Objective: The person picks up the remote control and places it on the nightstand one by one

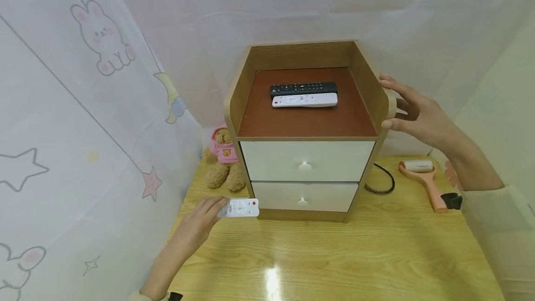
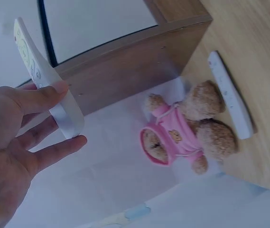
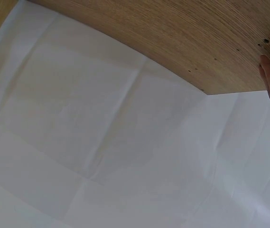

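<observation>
My left hand [image 1: 202, 219] pinches a white remote control [image 1: 242, 208] by one end, in front of the cabinet's lower left. The left wrist view shows the thumb on the held remote [image 2: 47, 76] and fingertips along its underside. My right hand [image 1: 422, 115] rests at the top edge of the small wooden cabinet's [image 1: 307, 127] right side, thumb at the front and fingers further back. On the cabinet's top shelf lie a black remote control [image 1: 304, 88] and a second white remote control [image 1: 305, 100], side by side.
A teddy bear [image 1: 225, 152] in a pink hoodie sits left of the cabinet. Another white remote [image 2: 229, 95] lies by its feet. Right of the cabinet are a black coiled cord [image 1: 382, 192] and an orange-handled lint roller [image 1: 428, 182]. White curtains [image 1: 104, 120] hang around the wooden table [image 1: 334, 254].
</observation>
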### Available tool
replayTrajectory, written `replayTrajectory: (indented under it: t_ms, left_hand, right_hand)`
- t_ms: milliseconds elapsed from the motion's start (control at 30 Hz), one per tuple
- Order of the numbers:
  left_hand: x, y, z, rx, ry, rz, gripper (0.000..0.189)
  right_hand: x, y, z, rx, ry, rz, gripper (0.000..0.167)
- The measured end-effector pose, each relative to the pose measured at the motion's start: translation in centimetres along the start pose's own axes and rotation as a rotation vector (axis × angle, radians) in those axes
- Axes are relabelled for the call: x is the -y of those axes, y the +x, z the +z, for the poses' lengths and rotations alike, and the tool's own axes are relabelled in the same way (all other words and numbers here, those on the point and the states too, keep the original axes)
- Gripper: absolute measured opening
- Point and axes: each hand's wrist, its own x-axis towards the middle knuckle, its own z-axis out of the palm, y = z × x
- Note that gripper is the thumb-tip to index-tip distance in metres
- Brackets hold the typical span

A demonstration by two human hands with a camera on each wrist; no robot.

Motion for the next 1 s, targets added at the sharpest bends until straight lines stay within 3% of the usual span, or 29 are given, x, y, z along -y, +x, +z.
replayTrajectory:
  t_ms: [300, 633, 867, 1000]
  left_hand:
    - [-1.7, 3.3, -2.8, -0.023, 0.038, 0.078, 0.059]
    - [-3.2, 7.2, -5.8, -0.102, 0.121, 0.198, 0.038]
    - [-3.8, 9.4, -7.5, -0.144, 0.076, 0.229, 0.05]
    - [-4.2, 10.7, -8.3, -0.215, 0.065, 0.275, 0.035]
  right_hand:
    - [0.0, 0.0, -0.1, 0.001, 0.003, 0.0, 0.084]
    - [0.1, -0.1, 0.0, -0.003, -0.052, 0.018, 0.084]
    - [-0.1, -0.1, 0.0, -0.006, -0.096, 0.024, 0.085]
    - [-0.1, 0.0, 0.0, -0.007, -0.109, 0.024, 0.085]
